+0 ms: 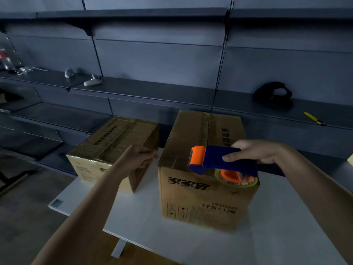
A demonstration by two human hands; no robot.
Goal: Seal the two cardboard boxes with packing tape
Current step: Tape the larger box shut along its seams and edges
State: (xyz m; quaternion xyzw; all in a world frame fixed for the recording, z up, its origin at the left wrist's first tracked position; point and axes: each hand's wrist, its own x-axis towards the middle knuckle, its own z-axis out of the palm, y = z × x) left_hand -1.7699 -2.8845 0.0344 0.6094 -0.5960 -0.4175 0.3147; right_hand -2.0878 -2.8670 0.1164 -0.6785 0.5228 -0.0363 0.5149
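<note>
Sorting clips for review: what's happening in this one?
A person works at a white table holding two cardboard boxes. The right hand grips a blue and orange tape dispenser at the near top edge of the right box, whose top seam looks glossy with tape. The left hand, curled, is beside the left box; whether it holds anything is unclear.

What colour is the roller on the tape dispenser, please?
Orange, on the tape dispenser with a dark blue body, seen in the head view.
</note>
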